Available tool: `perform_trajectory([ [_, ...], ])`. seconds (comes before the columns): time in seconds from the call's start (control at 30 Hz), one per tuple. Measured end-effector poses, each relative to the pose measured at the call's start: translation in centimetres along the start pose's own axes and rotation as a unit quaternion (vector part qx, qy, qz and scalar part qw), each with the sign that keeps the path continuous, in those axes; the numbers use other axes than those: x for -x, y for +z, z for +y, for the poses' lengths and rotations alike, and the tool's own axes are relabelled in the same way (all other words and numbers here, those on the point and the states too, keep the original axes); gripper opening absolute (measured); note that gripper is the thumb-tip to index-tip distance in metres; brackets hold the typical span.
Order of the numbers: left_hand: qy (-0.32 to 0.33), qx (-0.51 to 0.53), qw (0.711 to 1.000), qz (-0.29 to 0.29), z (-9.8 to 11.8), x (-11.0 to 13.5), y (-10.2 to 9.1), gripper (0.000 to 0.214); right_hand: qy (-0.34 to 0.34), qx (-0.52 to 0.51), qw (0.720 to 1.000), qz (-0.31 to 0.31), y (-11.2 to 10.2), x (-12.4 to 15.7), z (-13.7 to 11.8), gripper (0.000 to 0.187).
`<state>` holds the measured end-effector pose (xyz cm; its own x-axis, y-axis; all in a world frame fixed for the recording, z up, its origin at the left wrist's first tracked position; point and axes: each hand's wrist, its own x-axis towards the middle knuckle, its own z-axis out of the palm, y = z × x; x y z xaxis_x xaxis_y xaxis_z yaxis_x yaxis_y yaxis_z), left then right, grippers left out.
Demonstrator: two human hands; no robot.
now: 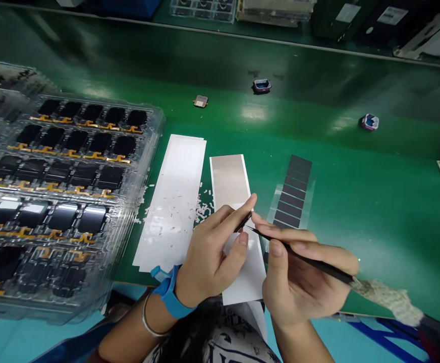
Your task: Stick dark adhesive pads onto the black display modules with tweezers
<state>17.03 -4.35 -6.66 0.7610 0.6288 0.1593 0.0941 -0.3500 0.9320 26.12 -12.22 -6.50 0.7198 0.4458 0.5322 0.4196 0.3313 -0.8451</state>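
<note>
A small dark screen module is pinched between the thumb and fingers of my left hand, tilted so that mostly its edge shows. My right hand is closed around black tweezers, whose back end is wrapped in pale tape. Their fine tips point at the module, and I cannot tell whether they touch it. Both hands are above a white-edged sheet with a beige upper part. A blue wristband circles my left wrist.
A clear plastic tray of black screens stands left. White strips lie among small scraps. Right of the hands is a sheet of black adhesive pieces. Farther back sit a square part and two small casings.
</note>
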Motion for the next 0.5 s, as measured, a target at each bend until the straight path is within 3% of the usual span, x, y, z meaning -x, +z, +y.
perform_trajectory([
  [0.5, 0.0, -0.014, 1.0, 0.003, -0.1, -0.07, 0.06, 0.048, 0.001, -0.035, 0.999, 0.005, 0.27, 0.1, 0.27, 0.033],
])
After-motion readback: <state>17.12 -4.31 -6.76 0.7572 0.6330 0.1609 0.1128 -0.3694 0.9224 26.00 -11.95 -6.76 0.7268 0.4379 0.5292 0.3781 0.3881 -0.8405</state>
